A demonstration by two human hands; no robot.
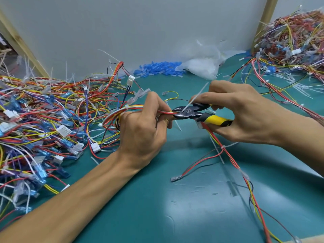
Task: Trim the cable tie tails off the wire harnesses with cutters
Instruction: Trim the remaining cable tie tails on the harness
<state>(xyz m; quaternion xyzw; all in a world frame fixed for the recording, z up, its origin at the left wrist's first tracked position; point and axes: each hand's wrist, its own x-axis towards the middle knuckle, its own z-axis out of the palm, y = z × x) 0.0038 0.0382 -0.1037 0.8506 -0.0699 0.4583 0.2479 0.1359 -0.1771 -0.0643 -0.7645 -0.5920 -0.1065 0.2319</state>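
My left hand (143,128) grips a bundle of red, yellow and white wires, the wire harness (115,116), just left of centre. My right hand (242,113) holds the yellow-and-black handled cutters (192,113), whose dark jaws meet the wires right beside my left fingers. A white cable tie tail (196,96) sticks up and to the right across the jaws, in front of my right thumb. The harness's loose red and yellow leads (228,155) trail down to the right over the green mat.
A big tangle of harnesses (35,120) covers the left of the green mat (157,199). Another pile (294,46) fills the back right corner. Blue terminal sleeves (157,69) and a clear plastic bag (203,65) lie along the back wall. Cut tie scraps dot the mat.
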